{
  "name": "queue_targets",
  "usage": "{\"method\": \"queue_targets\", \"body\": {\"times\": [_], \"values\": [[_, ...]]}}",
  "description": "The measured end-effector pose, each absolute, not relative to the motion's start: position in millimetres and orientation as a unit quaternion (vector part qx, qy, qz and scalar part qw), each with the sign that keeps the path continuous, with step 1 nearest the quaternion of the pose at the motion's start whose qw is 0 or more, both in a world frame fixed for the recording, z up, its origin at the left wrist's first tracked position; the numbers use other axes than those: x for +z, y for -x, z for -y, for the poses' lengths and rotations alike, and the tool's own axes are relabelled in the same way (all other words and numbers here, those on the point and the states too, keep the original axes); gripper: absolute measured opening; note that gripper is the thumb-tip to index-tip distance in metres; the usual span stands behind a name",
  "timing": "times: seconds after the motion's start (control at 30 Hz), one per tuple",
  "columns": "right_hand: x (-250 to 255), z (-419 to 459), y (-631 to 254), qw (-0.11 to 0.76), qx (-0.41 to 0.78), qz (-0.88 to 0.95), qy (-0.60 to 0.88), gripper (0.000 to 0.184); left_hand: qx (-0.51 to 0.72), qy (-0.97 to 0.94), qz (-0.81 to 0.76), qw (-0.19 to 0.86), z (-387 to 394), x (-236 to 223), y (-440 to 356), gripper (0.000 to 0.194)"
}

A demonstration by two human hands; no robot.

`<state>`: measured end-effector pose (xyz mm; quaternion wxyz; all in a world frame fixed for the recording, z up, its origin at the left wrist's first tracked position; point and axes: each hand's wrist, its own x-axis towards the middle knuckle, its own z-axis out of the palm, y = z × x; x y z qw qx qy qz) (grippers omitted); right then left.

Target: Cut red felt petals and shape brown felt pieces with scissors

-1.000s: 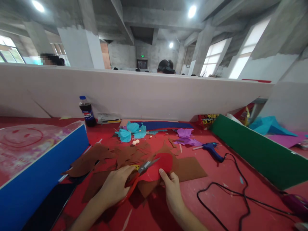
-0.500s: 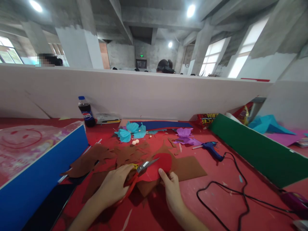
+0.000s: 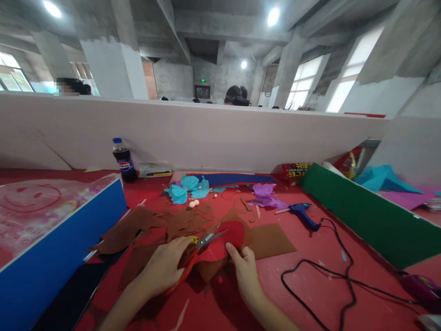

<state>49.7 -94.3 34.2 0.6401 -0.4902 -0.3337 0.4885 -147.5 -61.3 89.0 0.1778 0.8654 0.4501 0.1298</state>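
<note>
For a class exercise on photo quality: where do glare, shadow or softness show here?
Head view: ceiling lamps glare, right-side windows wash out nearly white; dark shadow on the red table beside the right hand; small lettering on the bottle looks soft.

There it goes: the red piece (image 3: 236,232) has slid slightly toward eight o'clock, the thumb of the right hand (image 3: 246,271) edging with it, and the scissors' (image 3: 206,240) visible tip has dipped toward six.
</note>
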Motion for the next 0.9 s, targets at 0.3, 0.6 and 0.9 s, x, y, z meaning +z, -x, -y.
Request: {"method": "queue_targets", "body": {"times": [0.3, 0.6, 0.9], "values": [[30.5, 94.2, -49.2, 0.639, 0.508, 0.322, 0.480, 0.030, 0.129, -0.864, -0.454, 0.173, 62.2, 85.7, 146.8, 0.037], [27.0, 92.8, -49.8, 0.649, 0.501, 0.318, 0.476, 0.030, 0.144, -0.865, -0.449, 0.173, 62.9, 84.5, 144.1, 0.033], [30.5, 94.7, -47.4, 0.652, 0.529, 0.302, 0.452, 0.032, 0.150, -0.859, -0.455, 0.181, 66.3, 88.5, 140.3, 0.027]]}}
